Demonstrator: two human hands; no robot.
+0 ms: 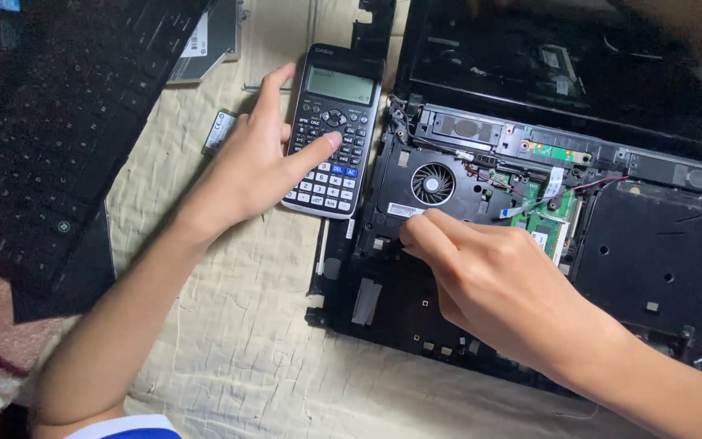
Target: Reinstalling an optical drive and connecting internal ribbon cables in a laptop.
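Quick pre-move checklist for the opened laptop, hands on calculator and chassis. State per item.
1. Left hand resting on the calculator, one finger on its keys: ok.
2. Right hand fingertips pinched on the laptop base just below the fan: ok; whether they grip anything: cannot tell.
3. Fan uncovered and unobstructed: ok.
4. Removed keyboard set apart at the left, off the chassis: ok.
5. Small loose circuit card on the cloth near the left wrist, could get knocked: not ok.
6. Red and black wires lying loose across the board: cannot tell if connected.
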